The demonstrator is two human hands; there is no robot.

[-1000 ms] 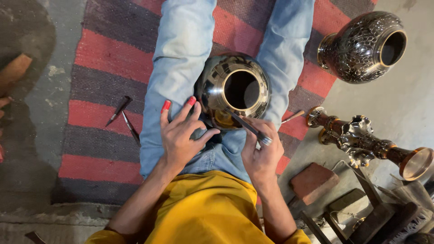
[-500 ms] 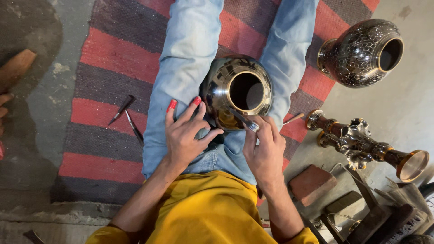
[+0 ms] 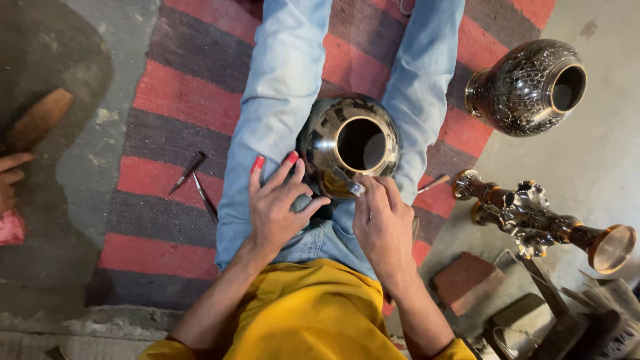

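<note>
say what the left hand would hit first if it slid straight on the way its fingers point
Probably the shiny metal vase lying between the legs: the left hand rests on the jeans-clad thigh, fingers aimed up and slightly right, thumb already at the vase's side. The outer fingers might just pass along the thigh.

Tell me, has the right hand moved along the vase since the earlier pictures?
Cannot tell. The camera shifts, and the right hand sits at the near rim of the vase, holding a thin tool, as before.

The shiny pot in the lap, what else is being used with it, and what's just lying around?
In use:
shiny metal pot
left hand, steadying it
right hand
thin tool in the right hand, at the pot's rim

Lying about:
patterned vase
two tools on the rug
ornate brass stand
brick
</note>
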